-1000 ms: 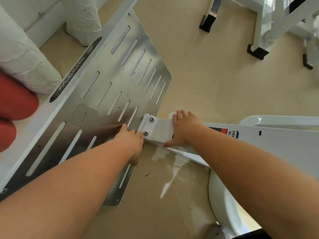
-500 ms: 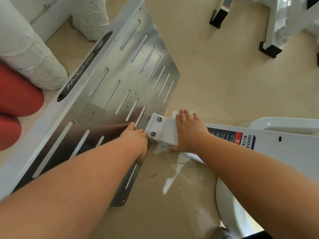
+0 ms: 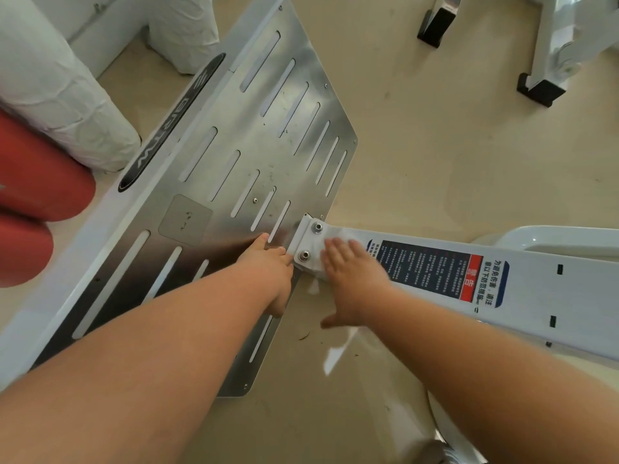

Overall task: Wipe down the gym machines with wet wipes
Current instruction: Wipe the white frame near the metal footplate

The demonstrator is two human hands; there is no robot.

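A slotted metal footplate (image 3: 241, 155) of a gym machine tilts across the left half of the view. A white frame arm (image 3: 549, 289) with a warning label (image 3: 435, 269) bolts onto the plate's right edge. My right hand (image 3: 355, 279) lies flat with straight fingers on a white wet wipe (image 3: 331, 237), pressing it onto the arm just beside the two bolts. My left hand (image 3: 268, 262) grips the plate's edge left of the bolts, fingers curled over it.
Red pads (image 3: 37, 182) and wrapped white rolls (image 3: 57, 85) sit at the left. Another white machine's black feet (image 3: 539, 90) stand on the beige floor at the top right. A white curved base (image 3: 552, 237) lies behind the arm. Bits of debris dot the floor.
My right hand has slid the wipe along the arm toward the bolts and lies flatter. The left hand keeps its hold on the plate edge. The camera has shifted slightly.
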